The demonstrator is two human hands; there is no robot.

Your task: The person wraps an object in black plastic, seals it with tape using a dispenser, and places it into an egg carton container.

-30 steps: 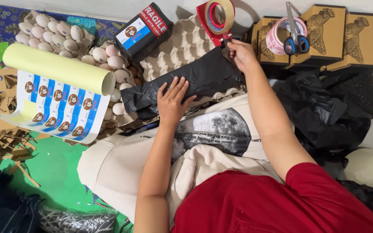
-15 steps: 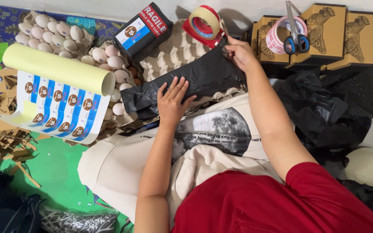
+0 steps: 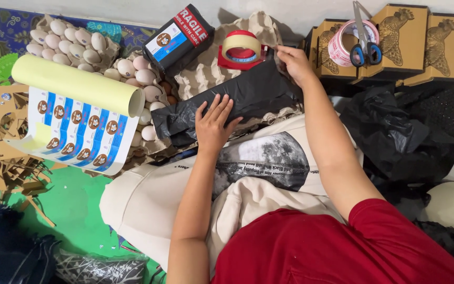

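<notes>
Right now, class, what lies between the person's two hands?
In the head view, a black plastic-wrapped parcel spans from the left hand to the right hand; both touch it.

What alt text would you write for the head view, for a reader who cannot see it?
A person's left hand presses flat on a black plastic bag lying over an empty egg tray, while the right hand holds the bag's far edge beside a red tape dispenser.

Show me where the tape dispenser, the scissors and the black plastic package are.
tape dispenser [image 3: 241,48]: head view, on the tape roll's top.
scissors [image 3: 362,50]: head view, on the blue handles.
black plastic package [image 3: 256,92]: head view, on its bare middle between the hands.
</notes>
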